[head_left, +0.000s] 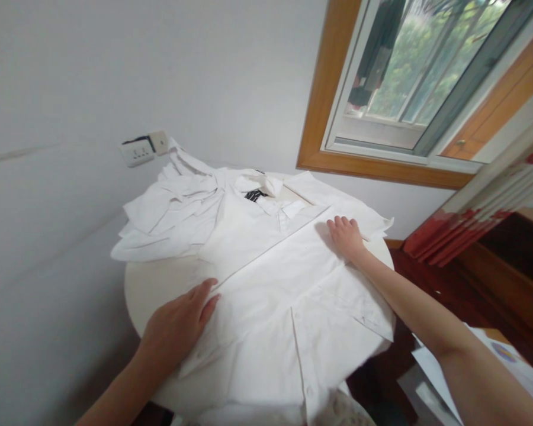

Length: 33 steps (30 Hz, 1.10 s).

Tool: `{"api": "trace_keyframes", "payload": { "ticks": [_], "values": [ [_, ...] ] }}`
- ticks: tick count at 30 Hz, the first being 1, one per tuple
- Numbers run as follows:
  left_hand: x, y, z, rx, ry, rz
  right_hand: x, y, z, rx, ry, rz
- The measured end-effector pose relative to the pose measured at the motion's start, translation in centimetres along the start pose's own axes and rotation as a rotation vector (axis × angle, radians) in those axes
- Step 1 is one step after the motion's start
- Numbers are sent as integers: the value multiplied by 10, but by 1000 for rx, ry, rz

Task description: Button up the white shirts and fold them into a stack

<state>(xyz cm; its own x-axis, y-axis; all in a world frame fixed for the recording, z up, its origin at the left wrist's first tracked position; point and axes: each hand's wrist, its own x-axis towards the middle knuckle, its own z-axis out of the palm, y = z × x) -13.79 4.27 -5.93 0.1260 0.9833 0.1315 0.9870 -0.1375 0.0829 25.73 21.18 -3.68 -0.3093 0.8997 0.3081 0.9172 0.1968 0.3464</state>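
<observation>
A white button-up shirt (266, 284) lies spread over a round table, with a straight folded edge running diagonally across it. My left hand (180, 322) is at the lower left end of that fold, the cloth between its thumb and fingers. Near the fold's upper right end, my right hand (345, 236) rests on the shirt with its fingers stretched out and slightly bent. The collar lies toward the wall, and a buttoned placket runs down the front part.
More crumpled white clothes (173, 207) lie at the table's back left, against the wall. The pale round tabletop (148, 290) shows at the left. A wall socket (137, 152), a wood-framed window (313, 118), a red-and-white curtain (448, 228) and papers (435, 367) surround it.
</observation>
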Motion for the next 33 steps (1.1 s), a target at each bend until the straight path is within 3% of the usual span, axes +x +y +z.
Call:
{"api": "trace_keyframes", "payload": {
  "ticks": [3,8,17,20,23,27,30,33],
  "values": [
    [-1,-1,2,-17,82,20,1,-19,-9,233,-20,-281],
    [-2,-2,1,-65,92,40,4,-32,-6,500,-34,-437],
    [0,-5,6,-55,133,97,-7,-40,-23,260,11,-590],
    [0,-6,7,-72,148,107,-6,-42,-26,169,6,-568],
    [0,-7,8,-81,163,102,1,-31,-14,130,-17,-448],
    [-1,-7,8,-99,190,102,10,-4,25,220,0,-235],
    [-2,-7,9,-107,182,110,10,10,56,316,27,-147],
    [-1,-9,9,-105,159,109,6,15,72,299,-1,-83]
  ]
}}
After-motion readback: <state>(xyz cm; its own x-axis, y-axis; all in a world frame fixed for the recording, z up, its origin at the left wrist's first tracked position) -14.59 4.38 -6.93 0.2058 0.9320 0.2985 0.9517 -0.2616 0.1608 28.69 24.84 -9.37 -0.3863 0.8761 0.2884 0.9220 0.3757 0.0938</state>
